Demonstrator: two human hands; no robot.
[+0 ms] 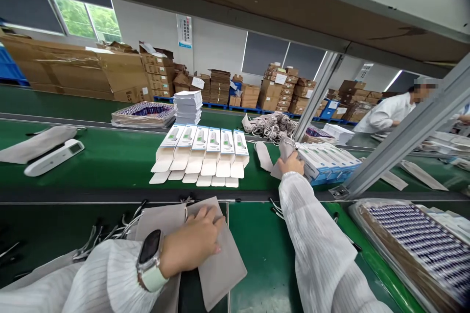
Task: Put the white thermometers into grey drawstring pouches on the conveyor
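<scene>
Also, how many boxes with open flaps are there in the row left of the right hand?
6, side by side on the green belt. From the left: first box, second box, third box, fourth box, fifth box, sixth box. None in this row seems hidden.

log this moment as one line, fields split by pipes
left hand: spread on flat grey pouch | right hand: on grey bundle, grip unclear | open-flapped boxes: beyond left hand | blue-sided boxes: beside right hand
</scene>
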